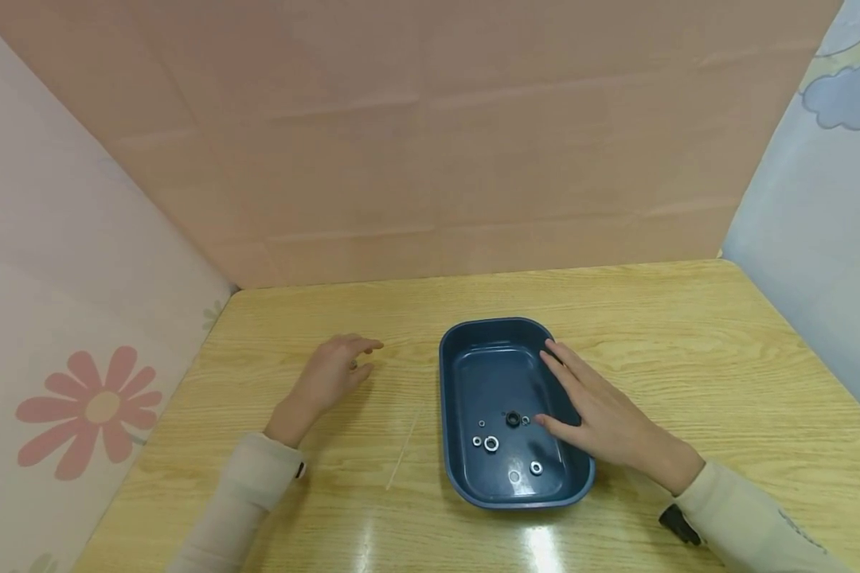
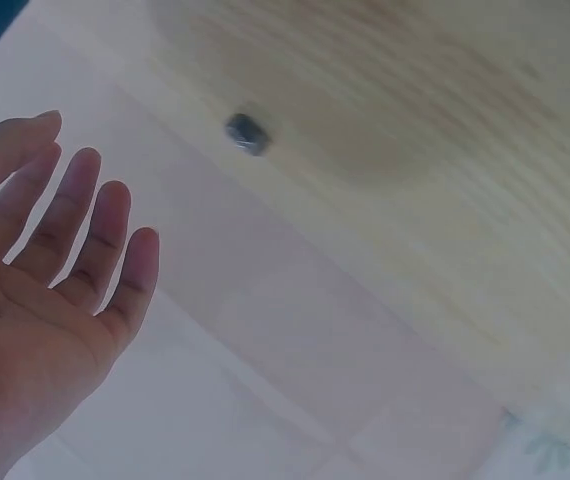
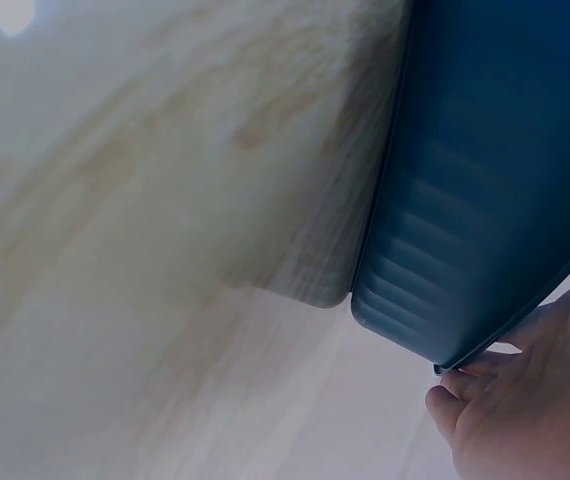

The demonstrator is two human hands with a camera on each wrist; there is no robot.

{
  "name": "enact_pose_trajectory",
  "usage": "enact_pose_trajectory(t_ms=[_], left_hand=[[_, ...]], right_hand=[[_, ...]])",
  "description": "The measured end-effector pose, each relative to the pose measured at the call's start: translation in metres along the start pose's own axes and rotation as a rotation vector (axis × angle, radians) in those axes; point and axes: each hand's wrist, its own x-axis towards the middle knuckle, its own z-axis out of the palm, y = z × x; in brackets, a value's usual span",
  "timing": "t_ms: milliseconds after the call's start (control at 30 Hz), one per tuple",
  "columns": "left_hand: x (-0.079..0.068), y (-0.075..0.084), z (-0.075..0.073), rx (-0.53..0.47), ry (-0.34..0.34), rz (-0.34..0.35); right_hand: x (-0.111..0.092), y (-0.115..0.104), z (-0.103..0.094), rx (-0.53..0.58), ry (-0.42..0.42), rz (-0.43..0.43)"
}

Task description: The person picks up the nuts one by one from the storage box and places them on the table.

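My left hand (image 1: 327, 380) hovers over the table to the left of a dark blue tray (image 1: 447, 446). Its fingers are loosely bent, with a gap between them and the thumb. A small dark metal nut (image 2: 248, 134) shows apart from the fingertips in the left wrist view. My right hand (image 1: 609, 422) spreads over the tray's right rim, fingers and thumb reaching above its inside. Lying in the tray are several nuts: a black one (image 1: 513, 419), a large silver one (image 1: 491, 444), another silver one (image 1: 536, 468) and smaller ones. From the right wrist, the tray's outer wall (image 3: 485, 200) hides the nuts.
The wood-grain table (image 1: 659, 318) extends on both sides of the tray. A thin pale strip (image 1: 404, 450) lies left of the tray. A plain beige panel (image 1: 430, 159) stands behind, with a flower-patterned wall (image 1: 100, 199) at left and a cloud-patterned one (image 1: 824, 263) at right.
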Motion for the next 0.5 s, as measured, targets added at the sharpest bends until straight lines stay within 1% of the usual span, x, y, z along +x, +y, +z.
enact_pose_trajectory(t_ms=[100,300,500], left_hand=[[0.001,0.007,-0.002,0.018,0.01,0.025],[0.004,0.02,-0.005,0.049,0.059,0.086],[0.009,0.035,-0.007,0.071,0.096,0.162]], right_hand=[[0.0,0.0,0.0,-0.005,0.005,-0.006],[0.0,0.001,0.0,-0.008,0.007,-0.013],[0.0,0.001,-0.001,-0.011,0.003,-0.006]])
